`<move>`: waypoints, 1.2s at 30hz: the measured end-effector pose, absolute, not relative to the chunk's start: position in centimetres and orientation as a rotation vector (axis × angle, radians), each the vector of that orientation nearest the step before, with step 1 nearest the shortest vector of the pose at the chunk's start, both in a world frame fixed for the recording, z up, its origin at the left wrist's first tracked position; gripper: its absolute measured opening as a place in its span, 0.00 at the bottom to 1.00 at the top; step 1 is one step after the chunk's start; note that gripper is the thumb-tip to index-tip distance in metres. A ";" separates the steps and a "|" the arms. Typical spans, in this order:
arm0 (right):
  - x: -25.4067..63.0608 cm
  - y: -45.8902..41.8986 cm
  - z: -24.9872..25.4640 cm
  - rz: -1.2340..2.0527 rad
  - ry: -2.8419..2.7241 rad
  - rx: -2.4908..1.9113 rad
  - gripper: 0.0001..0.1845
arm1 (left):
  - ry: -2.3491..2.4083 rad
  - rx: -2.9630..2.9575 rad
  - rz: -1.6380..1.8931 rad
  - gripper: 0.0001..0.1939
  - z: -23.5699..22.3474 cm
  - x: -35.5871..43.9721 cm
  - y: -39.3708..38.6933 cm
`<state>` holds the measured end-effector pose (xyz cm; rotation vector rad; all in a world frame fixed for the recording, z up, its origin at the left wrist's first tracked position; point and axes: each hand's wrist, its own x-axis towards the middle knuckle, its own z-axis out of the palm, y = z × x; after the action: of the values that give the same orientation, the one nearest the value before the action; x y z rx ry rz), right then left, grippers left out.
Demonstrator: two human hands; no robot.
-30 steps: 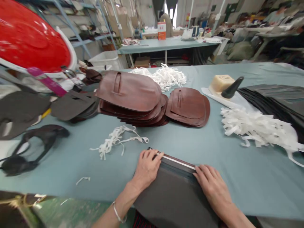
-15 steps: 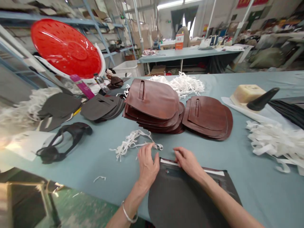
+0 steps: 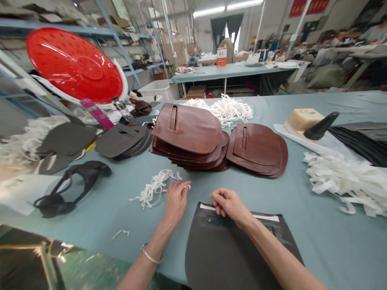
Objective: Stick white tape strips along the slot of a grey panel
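A dark grey panel (image 3: 229, 253) lay on the bench (image 3: 326, 241) in front of the person, a white strip (image 3: 267, 218) running along its far edge. The right hand (image 3: 227, 204) was over that edge, covering part of the strip, its fingers curled in and the thumb closed narrowly against the forefinger; whether anything thin was pinched there could not be told. The left hand (image 3: 177, 198) was to the left of the panel, apart from it, fingers bent and close together, beside a small tangle of white ribbons (image 3: 155, 187). A white scrap (image 3: 188, 186) showed at its fingertips, though whether they gripped it was unclear.

Beyond the hands sat a tall stack of brown leather panels (image 3: 189, 131), each of the uppermost showing a slot, and just to its right a lower brown stack (image 3: 256, 147). A heap of white ribbons (image 3: 229, 109) lay behind them. Farther right, a black horn-shaped piece (image 3: 321, 127) leaned by a pale block (image 3: 304, 119), near another white pile (image 3: 344, 175). On the left were grey cut pieces (image 3: 119, 141) and a black strapped item (image 3: 74, 187).
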<state>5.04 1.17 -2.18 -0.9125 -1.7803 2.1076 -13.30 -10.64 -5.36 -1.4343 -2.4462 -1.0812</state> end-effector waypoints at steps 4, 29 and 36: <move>2.0 -0.4 -2.6 2.180 -1.663 -0.781 0.19 | -2.422 -1.443 -1.225 0.09 -4.9 -9.7 -10.5; 9.4 0.0 -1.7 2.340 -1.283 -0.931 0.13 | -2.234 -1.849 -0.684 0.18 -5.6 -16.0 -9.8; 9.4 0.4 -2.2 2.495 -1.109 -0.892 0.14 | -2.270 -1.557 -1.173 0.17 -2.3 -11.0 -10.0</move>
<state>9.40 0.37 -2.15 -0.8921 -1.1091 2.4949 -11.00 -9.99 -2.27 -1.5566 -2.2698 -1.1725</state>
